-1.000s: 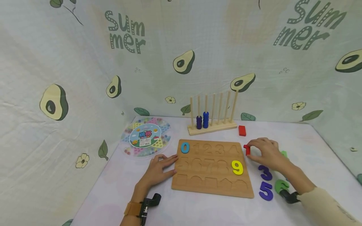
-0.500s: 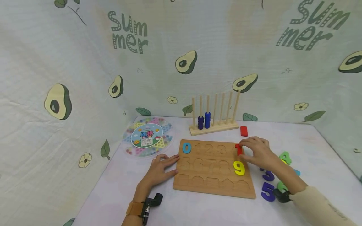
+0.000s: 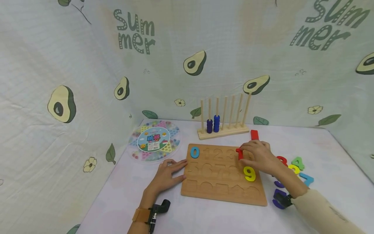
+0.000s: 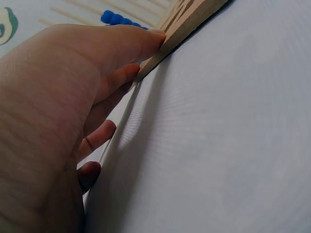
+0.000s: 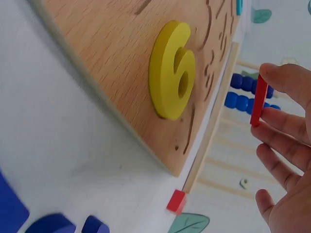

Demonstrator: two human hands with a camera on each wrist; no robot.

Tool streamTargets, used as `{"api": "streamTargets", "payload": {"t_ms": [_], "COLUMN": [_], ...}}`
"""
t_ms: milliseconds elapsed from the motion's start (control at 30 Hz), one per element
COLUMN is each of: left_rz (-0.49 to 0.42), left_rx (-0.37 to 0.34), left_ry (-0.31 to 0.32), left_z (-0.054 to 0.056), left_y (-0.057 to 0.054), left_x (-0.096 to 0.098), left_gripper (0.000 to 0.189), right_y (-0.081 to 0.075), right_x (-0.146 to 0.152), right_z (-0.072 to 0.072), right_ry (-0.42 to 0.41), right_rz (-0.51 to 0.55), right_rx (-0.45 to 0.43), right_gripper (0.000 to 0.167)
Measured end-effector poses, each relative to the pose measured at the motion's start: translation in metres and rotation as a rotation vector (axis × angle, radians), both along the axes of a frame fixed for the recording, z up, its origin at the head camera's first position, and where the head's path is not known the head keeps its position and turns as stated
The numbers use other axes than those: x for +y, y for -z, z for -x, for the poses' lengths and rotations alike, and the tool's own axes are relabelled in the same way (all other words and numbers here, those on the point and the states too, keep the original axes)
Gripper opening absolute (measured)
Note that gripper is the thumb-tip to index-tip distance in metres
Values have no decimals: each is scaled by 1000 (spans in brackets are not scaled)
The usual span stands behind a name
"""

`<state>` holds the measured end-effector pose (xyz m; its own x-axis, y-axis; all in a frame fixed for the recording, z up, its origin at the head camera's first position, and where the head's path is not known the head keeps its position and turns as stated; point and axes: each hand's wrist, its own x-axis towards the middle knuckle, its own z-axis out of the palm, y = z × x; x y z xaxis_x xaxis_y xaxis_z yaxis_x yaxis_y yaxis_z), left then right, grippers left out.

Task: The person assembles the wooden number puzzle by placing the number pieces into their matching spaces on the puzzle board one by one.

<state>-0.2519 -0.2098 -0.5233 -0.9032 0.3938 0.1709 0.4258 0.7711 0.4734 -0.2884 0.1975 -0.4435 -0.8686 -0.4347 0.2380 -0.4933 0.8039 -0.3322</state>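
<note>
The right hand (image 3: 258, 157) pinches a red 1 (image 3: 240, 154) above the wooden board (image 3: 216, 180). The left hand (image 3: 165, 177), unclenched, touches its left edge.

round labelled package (image 3: 153, 139), beaded peg rack (image 3: 223, 132), avocado-print cloth (image 3: 163, 81)

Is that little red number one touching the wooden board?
Apart. The right wrist view shows the red number one clear of the wooden board, with blue beads visible in the gap between them.
</note>
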Motion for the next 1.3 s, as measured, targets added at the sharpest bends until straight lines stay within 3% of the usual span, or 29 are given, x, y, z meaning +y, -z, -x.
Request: {"api": "streamTargets", "payload": {"t_ms": [767,1000,1300], "left_rz": [-6,13,31], "left_rx": [-3,1,-8], "left_ry": [14,-2,-15], "left_z": [2,2,2], "left_y": [1,1,1], "left_x": [0,0,2], "left_gripper": [59,59,58], "right_y": [12,11,15], "right_x": [-44,-59,-75], "right_z": [16,20,27], "right_ry": [-106,-152,-153], "right_rz": [-27,-48,-54], "right_rx": [24,71,30], "right_gripper": [43,39,46]}}
